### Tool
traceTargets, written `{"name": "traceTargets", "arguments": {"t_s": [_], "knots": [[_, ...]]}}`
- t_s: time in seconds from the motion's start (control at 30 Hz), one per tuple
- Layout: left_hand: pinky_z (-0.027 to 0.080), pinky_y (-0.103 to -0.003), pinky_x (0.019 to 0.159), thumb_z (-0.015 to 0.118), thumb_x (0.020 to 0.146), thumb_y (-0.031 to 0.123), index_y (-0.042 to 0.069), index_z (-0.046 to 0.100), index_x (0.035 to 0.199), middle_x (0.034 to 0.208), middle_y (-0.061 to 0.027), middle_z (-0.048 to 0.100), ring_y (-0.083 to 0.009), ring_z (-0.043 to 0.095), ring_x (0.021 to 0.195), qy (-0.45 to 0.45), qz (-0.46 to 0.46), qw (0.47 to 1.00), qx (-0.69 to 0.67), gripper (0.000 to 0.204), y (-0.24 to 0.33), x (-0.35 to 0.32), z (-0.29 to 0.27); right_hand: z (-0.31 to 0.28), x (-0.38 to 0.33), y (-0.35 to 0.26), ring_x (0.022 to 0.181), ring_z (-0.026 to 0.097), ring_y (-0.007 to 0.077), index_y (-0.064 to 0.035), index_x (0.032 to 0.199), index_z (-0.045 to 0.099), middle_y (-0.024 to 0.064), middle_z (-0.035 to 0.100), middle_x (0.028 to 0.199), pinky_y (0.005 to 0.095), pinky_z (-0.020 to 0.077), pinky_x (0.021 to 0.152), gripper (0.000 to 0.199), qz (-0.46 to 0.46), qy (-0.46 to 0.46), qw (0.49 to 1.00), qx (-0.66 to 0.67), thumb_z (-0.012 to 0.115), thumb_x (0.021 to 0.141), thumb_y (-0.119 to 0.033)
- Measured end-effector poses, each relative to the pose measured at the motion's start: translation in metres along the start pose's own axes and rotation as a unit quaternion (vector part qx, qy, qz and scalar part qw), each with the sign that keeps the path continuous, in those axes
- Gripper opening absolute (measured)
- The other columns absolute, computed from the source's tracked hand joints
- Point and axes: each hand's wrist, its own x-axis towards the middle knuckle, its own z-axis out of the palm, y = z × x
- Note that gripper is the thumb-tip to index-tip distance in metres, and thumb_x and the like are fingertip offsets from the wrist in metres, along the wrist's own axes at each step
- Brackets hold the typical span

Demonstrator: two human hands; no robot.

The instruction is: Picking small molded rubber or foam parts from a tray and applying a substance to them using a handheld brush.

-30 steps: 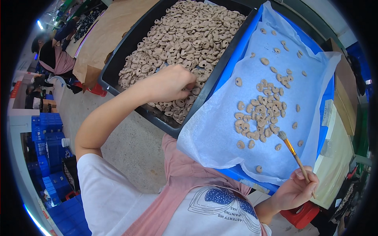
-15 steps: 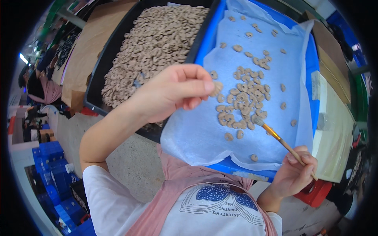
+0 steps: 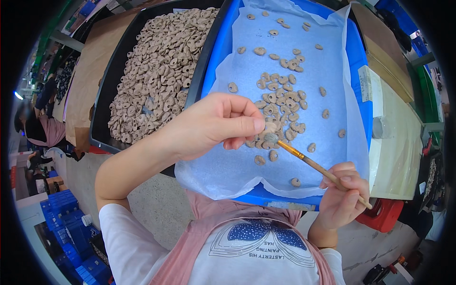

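Observation:
Between thumb and forefinger, my left hand (image 3: 223,121) pinches a small beige oval piece (image 3: 270,127), partly hidden by the fingertips. My right hand (image 3: 343,192) is closed around the wooden handle of a paintbrush (image 3: 316,166) with a gold-coloured ferrule. The brush's bristles are at the lower side of the pinched piece and seem to touch it. Below both hands lies white paper (image 3: 327,142) lining a blue tray (image 3: 358,85). On it are many loose brown oval pieces with a hole (image 3: 285,95), clustered in the middle and scattered toward the far end.
Left of the blue tray stands a black tray (image 3: 107,95) heaped with the same brown pieces (image 3: 166,66). Brown cardboard (image 3: 97,66) lies farther left. On the right are a pale box (image 3: 396,152) and a red container (image 3: 380,216). Blue crates (image 3: 71,223) are at lower left.
The brush has come up from the pieces on the paper to the piece in my left hand. Both hands are now closer together. The view has shifted, so the trays appear farther left.

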Motion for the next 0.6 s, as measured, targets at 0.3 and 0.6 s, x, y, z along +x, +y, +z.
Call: {"name": "traceTargets", "arguments": {"t_s": [0.3, 0.6], "knots": [[0.034, -0.017, 0.046, 0.060, 0.082, 0.017, 0.004, 0.057, 0.082, 0.069, -0.0006, 0.056, -0.0040, 0.047, 0.054, -0.001, -0.019, 1.000, -0.001, 0.013, 0.0002, 0.0006, -0.0019, -0.0009, 0.0009, -0.0014, 0.062, 0.050, 0.0196, -0.0005, 0.090, 0.050, 0.0137, 0.053, 0.070, 0.0247, 0.0420, 0.049, 0.029, 0.007, 0.074, 0.997, -0.009, 0.042, 0.091, -0.028], [0.032, -0.016, 0.044, 0.061, 0.082, 0.020, 0.004, 0.057, 0.081, 0.066, -0.0006, 0.054, -0.0039, 0.046, 0.052, 0.047, -0.021, 0.999, -0.012, 0.016, -0.0036, 0.0026, -0.0023, -0.0013, -0.0008, 0.0009, 0.063, 0.051, 0.0205, 0.0000, 0.090, 0.051, 0.0120, 0.054, 0.069, 0.0257, 0.0425, 0.050, 0.030, -0.007, 0.033, 0.999, 0.004, 0.044, 0.090, -0.029]]}}
